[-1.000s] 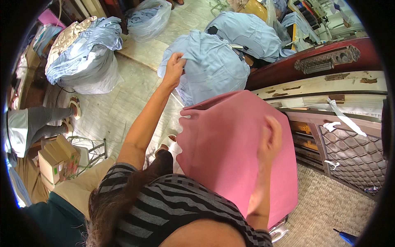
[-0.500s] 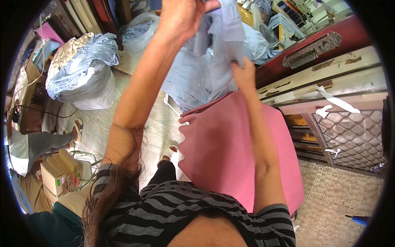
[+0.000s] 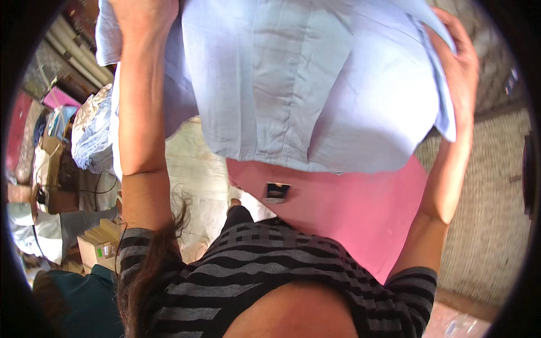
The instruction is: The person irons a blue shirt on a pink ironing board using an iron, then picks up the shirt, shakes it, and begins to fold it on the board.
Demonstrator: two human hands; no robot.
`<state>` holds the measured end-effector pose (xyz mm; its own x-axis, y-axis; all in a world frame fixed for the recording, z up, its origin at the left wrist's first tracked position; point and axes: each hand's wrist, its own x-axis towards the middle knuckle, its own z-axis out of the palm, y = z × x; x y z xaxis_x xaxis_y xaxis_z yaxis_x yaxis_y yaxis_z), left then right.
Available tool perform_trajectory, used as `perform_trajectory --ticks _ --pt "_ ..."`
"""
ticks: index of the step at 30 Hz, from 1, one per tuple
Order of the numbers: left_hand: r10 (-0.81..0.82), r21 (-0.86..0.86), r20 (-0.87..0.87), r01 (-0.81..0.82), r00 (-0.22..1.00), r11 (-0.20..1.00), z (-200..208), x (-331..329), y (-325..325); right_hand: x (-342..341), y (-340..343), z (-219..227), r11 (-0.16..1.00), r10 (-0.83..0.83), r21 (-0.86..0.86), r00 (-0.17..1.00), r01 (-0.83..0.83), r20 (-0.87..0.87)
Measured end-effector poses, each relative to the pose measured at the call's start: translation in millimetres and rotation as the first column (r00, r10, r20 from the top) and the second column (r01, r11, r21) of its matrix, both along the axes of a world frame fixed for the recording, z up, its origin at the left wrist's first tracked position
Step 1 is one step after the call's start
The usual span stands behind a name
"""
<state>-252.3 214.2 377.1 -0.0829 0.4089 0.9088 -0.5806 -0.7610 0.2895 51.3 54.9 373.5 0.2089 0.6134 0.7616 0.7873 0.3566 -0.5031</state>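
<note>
A light blue shirt [image 3: 270, 84] is spread wide between my two hands, its lower edge hanging over a pink-covered surface [image 3: 360, 197]. At the upper left, my left hand [image 3: 143, 17] grips one side of the shirt; its fingertips are cut off by the top edge. My right hand [image 3: 459, 62] is closed on the opposite side, fingers curled around the fabric edge. A strip with a seam runs down the shirt's middle. Close to the pink surface's near left edge is a small dark tag or piece [image 3: 276, 192], too blurred to make out.
Bundled blue and beige cloth [image 3: 93, 129] stands at the left. Cardboard boxes [image 3: 100, 245] are at lower left, beside a person's grey-clad leg [image 3: 87, 228]. A woven mat [image 3: 479, 214] covers the right side. Pale sheeting [image 3: 194, 169] lies on the floor.
The blue cloth, bunched up high before, is now opened out and nearer to me. My hands have moved far apart, and my view has turned to the right.
</note>
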Motion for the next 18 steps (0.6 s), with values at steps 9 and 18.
perform_trajectory --ticks 9,18 --pt "0.132 -0.015 -0.793 -0.236 0.595 0.972 -276.9 114.0 -50.7 77.5 -94.9 -226.1 0.951 -0.087 -0.242 0.916 0.194 0.392" --pt "0.257 0.214 -0.897 -0.155 0.359 0.964 -370.5 9.3 -165.3 41.5 -226.6 -333.5 0.875 -0.227 -0.450 0.973 0.180 -0.051"
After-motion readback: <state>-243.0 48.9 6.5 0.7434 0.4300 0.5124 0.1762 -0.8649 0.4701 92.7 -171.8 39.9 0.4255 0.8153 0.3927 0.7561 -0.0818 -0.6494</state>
